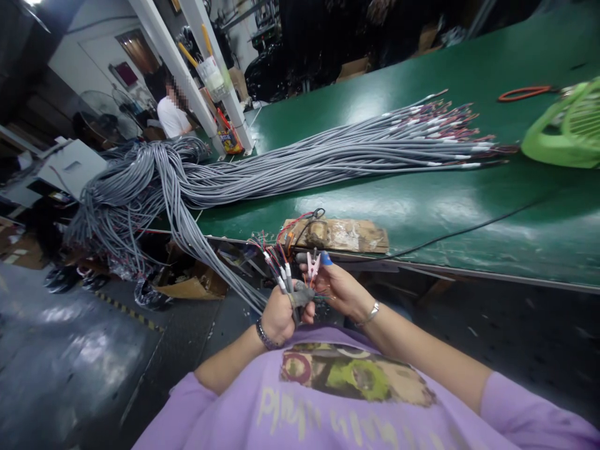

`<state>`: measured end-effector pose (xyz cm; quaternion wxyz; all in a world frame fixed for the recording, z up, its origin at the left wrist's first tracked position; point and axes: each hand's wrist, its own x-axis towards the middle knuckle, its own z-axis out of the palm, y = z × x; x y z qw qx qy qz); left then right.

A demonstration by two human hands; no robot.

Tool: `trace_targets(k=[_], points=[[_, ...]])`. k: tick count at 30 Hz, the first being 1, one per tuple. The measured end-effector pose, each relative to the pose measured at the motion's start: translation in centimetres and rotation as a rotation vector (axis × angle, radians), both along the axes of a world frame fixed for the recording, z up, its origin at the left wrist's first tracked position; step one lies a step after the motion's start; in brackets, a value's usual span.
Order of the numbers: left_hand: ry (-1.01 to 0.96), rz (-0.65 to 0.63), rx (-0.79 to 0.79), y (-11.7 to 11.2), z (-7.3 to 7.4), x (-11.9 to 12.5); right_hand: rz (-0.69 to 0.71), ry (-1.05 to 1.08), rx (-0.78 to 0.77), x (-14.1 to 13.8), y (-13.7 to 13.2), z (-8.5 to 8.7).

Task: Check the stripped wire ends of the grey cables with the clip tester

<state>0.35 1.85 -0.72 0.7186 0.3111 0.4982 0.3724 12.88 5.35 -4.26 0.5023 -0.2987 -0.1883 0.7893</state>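
Observation:
My left hand [280, 315] is closed around the ends of several grey cables [229, 282], with dark grey covering on its thumb. Above that fist, thin coloured wires [270, 257] fan out past white bands on the cables. Beside it, my right hand [344, 292] has its fingers drawn together, blue tape on one fingertip. A small pink clip [313, 265] sits between those fingers. Thin orange and green wires [321, 293] show between the two hands; their exact ends are too small to make out.
A worn wooden block [344, 235] with wires lies at the edge of the green table [469, 225]. Behind it stretches a long bundle of grey cables [300, 153]. A green fan [565, 128] and orange-handled tool [525, 94] are right. A person [173, 115] sits far left.

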Motion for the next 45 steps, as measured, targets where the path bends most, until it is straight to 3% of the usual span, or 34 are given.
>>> trace_targets(k=[8, 15, 20, 31, 42, 45], points=[[0.045, 0.037, -0.033, -0.4, 0.1, 0.7, 0.015, 0.165, -0.047, -0.1, 0.4, 0.0], [0.053, 0.026, -0.016, -0.6, 0.5, 0.7, 0.018, 0.129, -0.096, 0.1, 0.1, -0.3], [0.056, 0.038, 0.005, -1.1, 0.5, 0.2, 0.073, 0.119, -0.06, 0.7, -0.2, 0.2], [0.075, 0.106, 0.049, -1.2, 0.4, 1.1, 0.026, 0.039, -0.014, 0.5, -0.2, 0.7], [0.058, 0.137, 0.053, -1.1, -0.1, 1.7, 0.229, 0.08, -0.016, 0.6, -0.5, 0.7], [0.068, 0.135, 0.032, -1.0, -0.2, 1.9, 0.178, 0.063, -0.007, 0.6, -0.5, 0.5]])
